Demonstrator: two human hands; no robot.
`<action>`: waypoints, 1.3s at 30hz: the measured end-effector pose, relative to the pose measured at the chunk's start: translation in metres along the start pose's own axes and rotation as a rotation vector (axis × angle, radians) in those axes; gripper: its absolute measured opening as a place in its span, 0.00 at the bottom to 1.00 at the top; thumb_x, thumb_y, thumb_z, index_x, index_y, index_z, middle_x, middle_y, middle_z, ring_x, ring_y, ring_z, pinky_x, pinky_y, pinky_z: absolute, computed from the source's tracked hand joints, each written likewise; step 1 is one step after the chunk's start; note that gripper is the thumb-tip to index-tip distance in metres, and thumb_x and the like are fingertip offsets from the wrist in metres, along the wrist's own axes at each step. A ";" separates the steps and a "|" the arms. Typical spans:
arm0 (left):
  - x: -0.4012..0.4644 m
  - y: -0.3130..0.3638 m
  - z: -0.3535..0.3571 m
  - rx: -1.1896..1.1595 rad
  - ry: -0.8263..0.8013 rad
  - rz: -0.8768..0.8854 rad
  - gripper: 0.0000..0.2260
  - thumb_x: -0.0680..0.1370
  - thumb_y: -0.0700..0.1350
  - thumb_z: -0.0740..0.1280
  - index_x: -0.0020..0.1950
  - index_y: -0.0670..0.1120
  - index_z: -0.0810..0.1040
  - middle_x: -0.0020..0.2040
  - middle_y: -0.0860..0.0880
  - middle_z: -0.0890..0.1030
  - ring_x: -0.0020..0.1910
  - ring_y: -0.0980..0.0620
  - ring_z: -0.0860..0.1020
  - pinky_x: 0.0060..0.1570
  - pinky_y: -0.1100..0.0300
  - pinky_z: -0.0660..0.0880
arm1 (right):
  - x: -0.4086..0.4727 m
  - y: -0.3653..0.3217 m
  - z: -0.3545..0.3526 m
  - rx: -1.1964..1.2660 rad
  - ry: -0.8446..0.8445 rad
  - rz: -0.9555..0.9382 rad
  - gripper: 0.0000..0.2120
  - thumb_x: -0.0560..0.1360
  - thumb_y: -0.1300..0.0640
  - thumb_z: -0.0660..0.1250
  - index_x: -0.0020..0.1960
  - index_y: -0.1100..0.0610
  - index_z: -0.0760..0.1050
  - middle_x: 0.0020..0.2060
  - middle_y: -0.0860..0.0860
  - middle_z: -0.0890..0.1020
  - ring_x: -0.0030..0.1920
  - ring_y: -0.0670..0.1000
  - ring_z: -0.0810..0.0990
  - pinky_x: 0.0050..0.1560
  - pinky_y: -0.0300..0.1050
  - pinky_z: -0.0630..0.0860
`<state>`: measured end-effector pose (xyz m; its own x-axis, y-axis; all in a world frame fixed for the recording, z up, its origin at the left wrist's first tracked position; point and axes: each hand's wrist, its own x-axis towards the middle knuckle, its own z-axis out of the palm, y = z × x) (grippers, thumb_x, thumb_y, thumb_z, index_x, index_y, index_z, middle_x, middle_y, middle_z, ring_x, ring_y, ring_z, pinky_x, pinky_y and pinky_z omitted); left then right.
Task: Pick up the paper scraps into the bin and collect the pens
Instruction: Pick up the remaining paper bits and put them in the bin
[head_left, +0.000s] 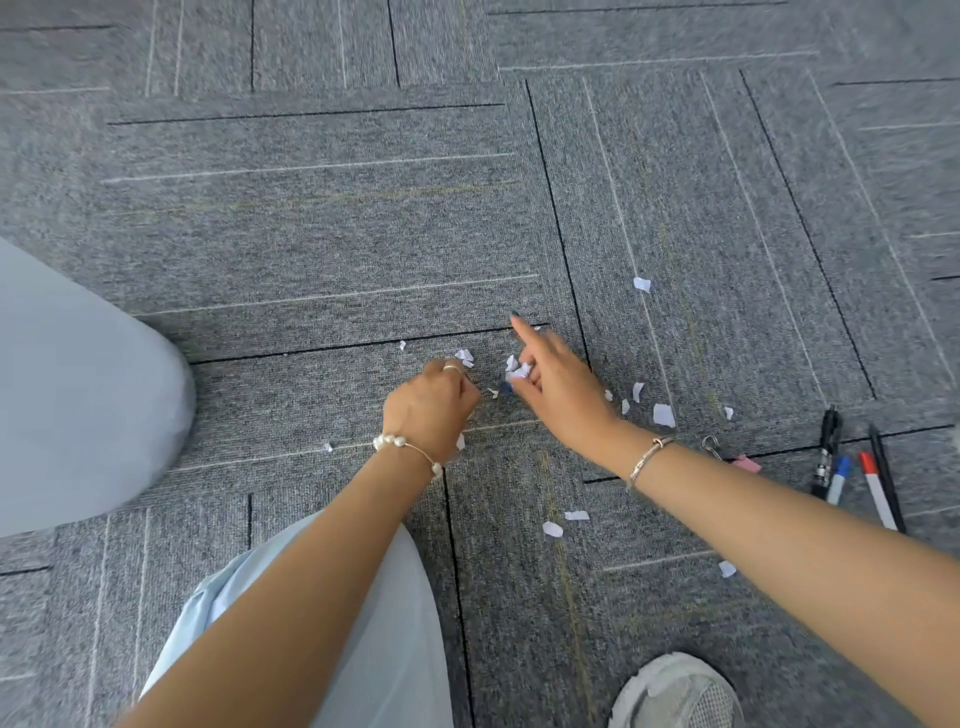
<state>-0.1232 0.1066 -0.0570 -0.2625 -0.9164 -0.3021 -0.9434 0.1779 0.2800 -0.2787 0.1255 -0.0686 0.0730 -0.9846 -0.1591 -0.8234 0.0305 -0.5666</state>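
White paper scraps (663, 414) lie scattered on the grey carpet, most of them right of my hands. My left hand (434, 405) is curled low over the carpet, with a scrap (464, 356) just beyond its knuckles; what it holds is hidden. My right hand (556, 387) holds a few scraps (518, 370) in its curled fingers, with the index finger stretched out forward. Several pens (878, 488) lie together on the floor at the right: black ones, a blue-capped one and a red-capped one. No bin is in view.
My knees in pale blue trousers (78, 395) fill the left and bottom. A white shoe (680, 693) stands at the bottom right. A metal clip (712, 447) and a pink scrap (748, 463) lie near the pens. Grey carpet tiles (311, 208) stretch ahead.
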 end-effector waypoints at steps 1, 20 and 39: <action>0.000 -0.002 -0.003 -0.033 0.028 -0.011 0.12 0.79 0.46 0.52 0.43 0.43 0.71 0.40 0.49 0.71 0.31 0.50 0.75 0.27 0.58 0.73 | 0.002 0.000 0.000 -0.017 -0.012 0.042 0.29 0.74 0.59 0.65 0.71 0.54 0.58 0.51 0.52 0.73 0.41 0.48 0.75 0.45 0.41 0.77; -0.004 -0.012 -0.031 -0.223 0.177 -0.003 0.09 0.78 0.43 0.56 0.38 0.43 0.66 0.36 0.47 0.71 0.29 0.49 0.72 0.24 0.62 0.67 | 0.001 -0.020 -0.017 0.161 0.217 -0.023 0.09 0.72 0.61 0.68 0.52 0.58 0.79 0.45 0.50 0.80 0.36 0.46 0.77 0.38 0.30 0.74; -0.110 -0.081 -0.276 -0.035 0.510 -0.124 0.08 0.75 0.46 0.59 0.37 0.44 0.71 0.39 0.45 0.76 0.38 0.42 0.75 0.34 0.58 0.66 | 0.045 -0.301 -0.158 0.166 0.031 -0.548 0.04 0.72 0.60 0.68 0.45 0.56 0.81 0.38 0.48 0.79 0.36 0.46 0.76 0.36 0.34 0.70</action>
<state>0.0377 0.0941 0.2054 -0.0087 -0.9894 0.1448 -0.9514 0.0528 0.3035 -0.1166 0.0446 0.2224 0.4457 -0.8686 0.2166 -0.5703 -0.4620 -0.6791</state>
